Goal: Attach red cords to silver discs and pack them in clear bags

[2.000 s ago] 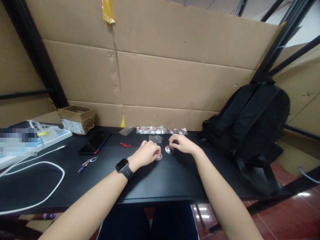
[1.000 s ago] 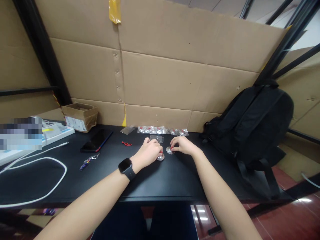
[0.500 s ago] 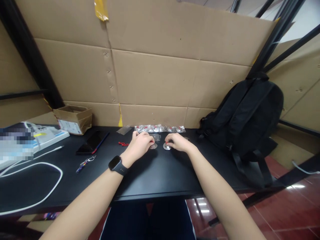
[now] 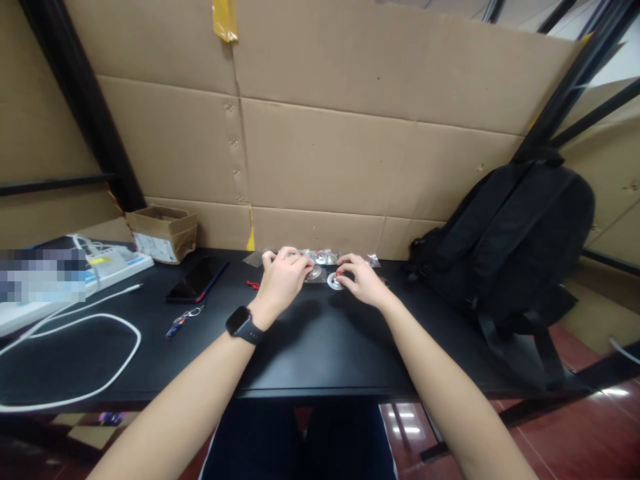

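My left hand (image 4: pixel 284 277), with a dark watch on its wrist, pinches a small silver disc (image 4: pixel 315 273) by the red piece at its middle. A second silver disc (image 4: pixel 333 283), also red at its centre, is gripped by the fingers of my right hand (image 4: pixel 363 281). Both discs are held apart, low over the black table. Behind my hands lies a row of clear packets (image 4: pixel 326 257) with similar silver discs in them, partly hidden by my fingers. A red cord (image 4: pixel 253 285) lies left of my left hand.
A dark phone (image 4: pixel 197 280) and a keyring (image 4: pixel 183 321) lie to the left. Farther left are a white cable (image 4: pixel 137 333) and an open cardboard box (image 4: pixel 165 233). A black backpack (image 4: pixel 510 233) stands on the right. Cardboard walls the back.
Both hands have moved slightly away from me, toward the row of packets, each still holding its disc. The view has shifted a little to the left.
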